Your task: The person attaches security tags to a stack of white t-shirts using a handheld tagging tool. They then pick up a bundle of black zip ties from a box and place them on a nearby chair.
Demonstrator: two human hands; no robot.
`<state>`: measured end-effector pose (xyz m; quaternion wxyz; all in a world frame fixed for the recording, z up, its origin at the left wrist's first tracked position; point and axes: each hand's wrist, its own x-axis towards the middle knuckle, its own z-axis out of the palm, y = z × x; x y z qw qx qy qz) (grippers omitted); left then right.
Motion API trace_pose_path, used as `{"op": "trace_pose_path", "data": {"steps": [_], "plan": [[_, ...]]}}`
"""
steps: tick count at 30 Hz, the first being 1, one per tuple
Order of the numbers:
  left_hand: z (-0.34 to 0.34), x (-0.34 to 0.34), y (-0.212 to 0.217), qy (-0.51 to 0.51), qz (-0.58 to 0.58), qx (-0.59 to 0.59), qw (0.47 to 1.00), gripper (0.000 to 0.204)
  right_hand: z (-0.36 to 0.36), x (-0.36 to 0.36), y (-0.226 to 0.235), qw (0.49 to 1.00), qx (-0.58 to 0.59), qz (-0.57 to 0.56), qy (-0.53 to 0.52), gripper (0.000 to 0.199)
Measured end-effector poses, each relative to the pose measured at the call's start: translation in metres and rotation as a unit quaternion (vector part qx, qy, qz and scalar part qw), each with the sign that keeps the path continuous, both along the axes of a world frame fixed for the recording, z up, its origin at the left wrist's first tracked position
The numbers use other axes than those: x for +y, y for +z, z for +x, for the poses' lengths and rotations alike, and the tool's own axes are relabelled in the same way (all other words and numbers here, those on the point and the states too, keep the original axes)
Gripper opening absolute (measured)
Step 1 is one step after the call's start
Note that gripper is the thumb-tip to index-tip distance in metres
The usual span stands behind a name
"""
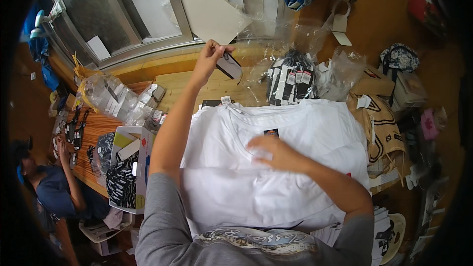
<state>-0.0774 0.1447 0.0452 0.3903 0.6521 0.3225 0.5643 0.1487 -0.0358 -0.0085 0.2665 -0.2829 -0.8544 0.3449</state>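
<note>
My left hand (212, 55) is raised past the far edge of the shirts, its fingers pinched on a black-and-white hang tag (229, 67) that dangles below them. In front of me lies a stack of white T-shirts (251, 199), necklines toward the far side. My right hand (276, 153), smeared by motion, hovers over or touches the top shirt just below its collar; I cannot tell which, nor whether its fingers hold anything. Close to that hand, a dark neck label (271, 132) shows inside the collar. Beyond the shirts sits a clear plastic bag heaped with black-and-white hang tags (291, 81).
A box (143, 167) of black tags stands left of the shirts, near clear plastic bags (116, 98). At far left a person (59, 187) handles tags at the table. A tan printed bag (384, 133) lies to the right. Behind is a sliding window (182, 10).
</note>
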Motion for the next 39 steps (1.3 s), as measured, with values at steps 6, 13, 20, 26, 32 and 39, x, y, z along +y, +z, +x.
{"op": "trace_pose_path", "data": {"steps": [6,13,20,26,32,39], "plan": [[0.048,-0.068,0.059,-0.15,-0.024,0.025,0.988,0.014,0.001,0.072,0.08,0.943,0.257,0.018,-0.209,0.03],[0.087,-0.108,0.067,-0.028,0.063,0.135,0.988,0.015,-0.005,0.06,0.092,0.92,0.319,-0.151,-0.172,0.031],[0.083,-0.118,0.07,0.009,0.025,0.217,0.976,0.016,0.074,0.047,0.103,0.967,0.137,-0.175,-0.121,0.013],[0.089,-0.114,0.065,-0.135,-0.081,0.087,0.984,0.015,0.143,0.03,0.123,0.961,0.118,-0.208,-0.136,0.019],[0.151,-0.114,0.043,-0.167,-0.138,0.053,0.975,0.018,0.175,0.013,0.146,0.913,0.394,-0.085,0.065,0.026],[0.158,-0.111,0.008,-0.085,0.096,0.28,0.951,0.023,0.152,-0.009,0.204,0.904,0.291,0.189,-0.25,0.017]]}}
